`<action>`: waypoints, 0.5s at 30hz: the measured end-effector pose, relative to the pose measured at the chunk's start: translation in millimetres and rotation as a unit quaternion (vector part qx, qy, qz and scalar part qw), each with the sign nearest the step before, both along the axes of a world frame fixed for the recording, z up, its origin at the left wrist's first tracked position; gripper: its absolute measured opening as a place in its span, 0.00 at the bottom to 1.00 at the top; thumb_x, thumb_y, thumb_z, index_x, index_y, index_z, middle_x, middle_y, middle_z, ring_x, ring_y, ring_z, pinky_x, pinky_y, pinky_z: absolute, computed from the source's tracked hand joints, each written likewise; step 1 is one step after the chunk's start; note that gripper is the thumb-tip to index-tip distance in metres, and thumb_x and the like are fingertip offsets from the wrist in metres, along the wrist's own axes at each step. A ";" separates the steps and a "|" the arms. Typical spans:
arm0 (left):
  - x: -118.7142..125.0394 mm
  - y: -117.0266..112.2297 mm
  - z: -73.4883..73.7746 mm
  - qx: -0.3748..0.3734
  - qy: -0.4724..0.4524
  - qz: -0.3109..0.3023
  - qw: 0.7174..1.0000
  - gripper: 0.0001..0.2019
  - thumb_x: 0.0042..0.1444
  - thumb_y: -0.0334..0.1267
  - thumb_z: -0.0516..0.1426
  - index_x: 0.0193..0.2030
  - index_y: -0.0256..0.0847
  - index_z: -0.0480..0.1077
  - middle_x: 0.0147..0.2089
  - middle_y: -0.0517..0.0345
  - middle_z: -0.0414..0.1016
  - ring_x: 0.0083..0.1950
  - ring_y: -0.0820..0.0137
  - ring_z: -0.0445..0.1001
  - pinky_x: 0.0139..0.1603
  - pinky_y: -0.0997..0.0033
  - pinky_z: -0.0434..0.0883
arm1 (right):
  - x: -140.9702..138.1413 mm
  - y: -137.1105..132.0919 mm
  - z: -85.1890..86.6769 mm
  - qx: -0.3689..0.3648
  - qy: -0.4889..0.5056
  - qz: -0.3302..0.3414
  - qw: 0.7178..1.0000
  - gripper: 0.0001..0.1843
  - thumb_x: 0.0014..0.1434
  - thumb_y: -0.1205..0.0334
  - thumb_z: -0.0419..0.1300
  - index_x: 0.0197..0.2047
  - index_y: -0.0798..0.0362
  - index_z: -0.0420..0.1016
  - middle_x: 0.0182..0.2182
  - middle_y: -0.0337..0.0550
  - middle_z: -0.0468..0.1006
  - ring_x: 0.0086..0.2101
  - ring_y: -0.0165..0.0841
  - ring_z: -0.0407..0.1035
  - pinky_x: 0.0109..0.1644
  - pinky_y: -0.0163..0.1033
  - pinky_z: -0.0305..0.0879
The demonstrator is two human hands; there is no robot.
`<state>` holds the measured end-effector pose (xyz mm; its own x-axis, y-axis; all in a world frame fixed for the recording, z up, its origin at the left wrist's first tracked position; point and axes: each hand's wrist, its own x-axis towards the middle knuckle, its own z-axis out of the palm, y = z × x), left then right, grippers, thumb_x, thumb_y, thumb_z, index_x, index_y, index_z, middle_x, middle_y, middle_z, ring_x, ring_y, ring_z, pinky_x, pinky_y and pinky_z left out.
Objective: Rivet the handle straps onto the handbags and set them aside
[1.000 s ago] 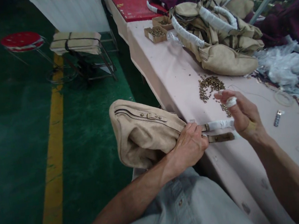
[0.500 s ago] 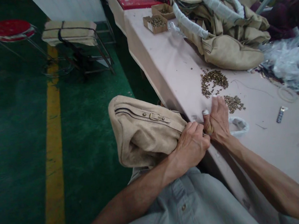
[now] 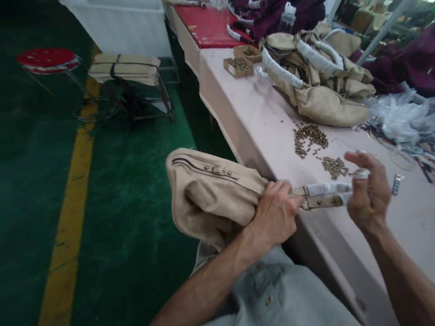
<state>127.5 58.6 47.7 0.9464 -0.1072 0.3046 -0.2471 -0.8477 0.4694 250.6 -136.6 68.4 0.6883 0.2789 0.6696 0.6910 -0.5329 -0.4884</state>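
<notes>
A beige bag [image 3: 212, 189] with a zip and a small buckled strap lies at the table's edge, jutting out over the floor. My left hand [image 3: 280, 211] is closed around its end near the handle. From there the bag's handle [image 3: 325, 195], partly wrapped in white, stretches over the tabletop. My right hand [image 3: 370, 190] is raised at the far end of this handle, fingers bent and apart, with a white wrap on the thumb. Whether it touches the handle is unclear. Beyond it lie a pile of brass-coloured rivets [image 3: 311, 137] and a pile of small metal caps [image 3: 335, 167].
More beige bags [image 3: 331, 108] are heaped on the pale table [image 3: 243, 113], beside crumpled clear plastic [image 3: 404, 115]. Small boxes of metal parts [image 3: 238, 67] stand farther back. A padded stool [image 3: 126, 68], a red stool [image 3: 47, 59] and a white bin [image 3: 119, 22] stand on the floor.
My right hand has lifted from beside the metal parts and moved right, to the end of the handle, which now shows stretched out. My left hand keeps its grip. The view has tilted up.
</notes>
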 end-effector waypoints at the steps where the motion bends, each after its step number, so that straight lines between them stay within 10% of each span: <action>1: -3.3 6.9 6.7 -0.022 -0.013 0.004 1.000 0.09 0.62 0.31 0.57 0.45 0.42 0.78 0.46 0.47 0.72 0.50 0.57 0.69 0.53 0.54 0.67 | -3.7 -5.3 10.5 0.030 -0.005 -0.020 0.999 0.22 0.72 0.54 0.49 0.61 0.55 0.71 0.53 0.56 0.78 0.59 0.51 0.70 0.66 0.64 0.61; 5: -15.7 37.7 43.8 -0.135 -0.085 0.005 0.987 0.10 0.59 0.32 0.62 0.47 0.41 0.78 0.47 0.49 0.75 0.51 0.59 0.72 0.53 0.58 0.69 | -3.3 -21.2 20.8 0.169 0.055 -0.058 0.982 0.19 0.69 0.53 0.55 0.58 0.53 0.74 0.47 0.51 0.80 0.48 0.48 0.77 0.60 0.65 0.69; 15: -48.0 93.2 151.6 -0.341 -0.222 0.150 0.901 0.13 0.52 0.33 0.70 0.45 0.35 0.80 0.44 0.52 0.83 0.44 0.66 0.81 0.48 0.69 0.77 | -21.3 16.5 -39.3 0.450 0.320 0.074 0.830 0.22 0.58 0.50 0.62 0.52 0.53 0.73 0.47 0.49 0.80 0.47 0.42 0.77 0.60 0.56 0.70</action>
<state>79.5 151.8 199.3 0.6699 0.4892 0.5585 -0.3470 -0.4586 0.8181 229.2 -120.2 29.1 0.9863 -0.0238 0.1635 0.1626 0.3149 -0.9351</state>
